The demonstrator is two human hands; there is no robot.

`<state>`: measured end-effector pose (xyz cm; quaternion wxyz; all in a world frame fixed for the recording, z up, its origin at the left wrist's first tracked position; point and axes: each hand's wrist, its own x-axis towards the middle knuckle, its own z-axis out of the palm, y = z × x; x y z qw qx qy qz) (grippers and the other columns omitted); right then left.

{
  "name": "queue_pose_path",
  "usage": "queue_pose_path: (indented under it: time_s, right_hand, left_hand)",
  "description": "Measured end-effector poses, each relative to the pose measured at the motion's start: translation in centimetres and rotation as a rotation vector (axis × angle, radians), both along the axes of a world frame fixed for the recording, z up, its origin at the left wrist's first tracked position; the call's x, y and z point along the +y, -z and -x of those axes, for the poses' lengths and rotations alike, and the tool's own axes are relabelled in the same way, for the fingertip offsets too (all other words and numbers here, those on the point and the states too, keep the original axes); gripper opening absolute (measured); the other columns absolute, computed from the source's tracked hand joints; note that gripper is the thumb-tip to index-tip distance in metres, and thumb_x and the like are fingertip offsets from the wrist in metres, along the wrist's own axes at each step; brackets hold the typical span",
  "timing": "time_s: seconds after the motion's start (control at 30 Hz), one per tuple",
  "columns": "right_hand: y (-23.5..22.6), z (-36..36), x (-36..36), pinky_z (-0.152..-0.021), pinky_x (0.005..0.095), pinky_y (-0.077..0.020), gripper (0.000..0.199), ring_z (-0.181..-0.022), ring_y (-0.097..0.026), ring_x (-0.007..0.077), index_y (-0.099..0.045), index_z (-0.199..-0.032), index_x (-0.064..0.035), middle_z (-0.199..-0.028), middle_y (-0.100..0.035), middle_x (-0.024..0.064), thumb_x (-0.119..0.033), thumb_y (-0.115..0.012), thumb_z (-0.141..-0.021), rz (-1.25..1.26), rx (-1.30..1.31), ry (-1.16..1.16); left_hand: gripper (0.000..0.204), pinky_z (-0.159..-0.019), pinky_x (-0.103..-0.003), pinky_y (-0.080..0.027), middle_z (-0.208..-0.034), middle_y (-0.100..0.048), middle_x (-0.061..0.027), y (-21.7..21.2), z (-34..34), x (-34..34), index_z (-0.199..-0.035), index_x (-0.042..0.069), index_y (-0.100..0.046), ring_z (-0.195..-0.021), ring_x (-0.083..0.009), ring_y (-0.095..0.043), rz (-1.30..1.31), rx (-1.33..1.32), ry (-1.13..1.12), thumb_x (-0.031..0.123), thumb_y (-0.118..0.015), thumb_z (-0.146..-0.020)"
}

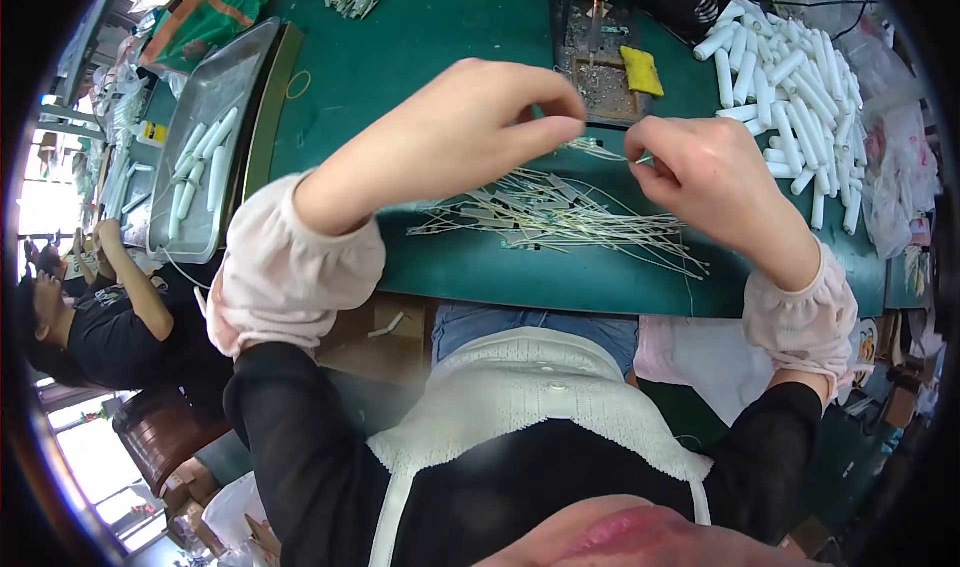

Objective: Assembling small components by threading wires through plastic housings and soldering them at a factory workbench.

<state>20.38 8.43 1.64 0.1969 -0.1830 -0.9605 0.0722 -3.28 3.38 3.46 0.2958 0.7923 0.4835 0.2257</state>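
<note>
Above the table (470, 27), pinching fingers (560, 117)

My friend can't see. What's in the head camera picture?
Two bare hands, left hand and right hand, pinch a thin pale wire piece between them over a green work mat. A loose pile of thin wire parts lies beneath; white plastic tubes sit right.

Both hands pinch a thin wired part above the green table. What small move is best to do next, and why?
Probably draw the hands slightly apart to straighten it: the left hand and right hand each pinch an end of the thin wired part, held above the loose pile of similar parts.
</note>
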Motion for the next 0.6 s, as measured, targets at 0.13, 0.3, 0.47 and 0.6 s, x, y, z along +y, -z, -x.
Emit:
queue_pose_path:
  time_s: [0.13,0.3,0.47,0.6]
  right_hand:
    - [-0.4,-0.4,-0.1,-0.048,0.0333,-0.0448,0.014,-0.053,-0.058,0.0241,-0.057,-0.080,-0.0060,-0.061,-0.056,0.0078,-0.001,-0.066,-0.070,-0.023,-0.011,0.003]
    - [-0.2,-0.5,0.6,-0.044,0.0296,-0.0374,0.014,-0.044,-0.047,0.0174,-0.058,-0.081,-0.0047,-0.053,-0.047,0.0055,-0.001,-0.067,-0.071,0.206,0.025,0.064]
    - [-0.2,-0.7,1.2,-0.044,0.0243,-0.0304,0.012,-0.045,-0.038,0.0079,-0.059,-0.082,-0.0034,-0.052,-0.041,0.0000,0.000,-0.066,-0.073,0.527,0.016,0.158]
    - [-0.1,-0.8,1.9,-0.047,0.0194,-0.0283,0.007,-0.052,-0.037,0.0003,-0.059,-0.081,-0.0018,-0.055,-0.043,-0.0063,0.000,-0.065,-0.077,1.017,-0.047,0.192]
  left_hand:
    - [0.021,-0.064,-0.024,-0.047,-0.080,-0.065,-0.0051,1.6,-1.6,2.9,-0.102,-0.002,-0.064,-0.070,-0.0082,-0.057,0.260,-0.080,0.216,0.013,-0.064,-0.087]
    - [0.022,-0.066,-0.019,-0.048,-0.080,-0.067,-0.0044,2.8,-1.5,3.6,-0.103,-0.003,-0.062,-0.071,-0.0066,-0.061,0.532,-0.271,0.205,0.003,-0.067,-0.082]
    - [0.027,-0.071,-0.018,-0.051,-0.084,-0.068,-0.0069,2.5,-1.8,3.0,-0.107,-0.002,-0.060,-0.081,-0.0089,-0.065,0.712,-0.471,0.160,-0.003,-0.067,-0.081]
    - [0.029,-0.076,-0.020,-0.053,-0.088,-0.069,-0.0111,2.8,-1.3,2.9,-0.110,-0.003,-0.057,-0.088,-0.0128,-0.067,0.801,-0.592,0.193,-0.005,-0.066,-0.082]
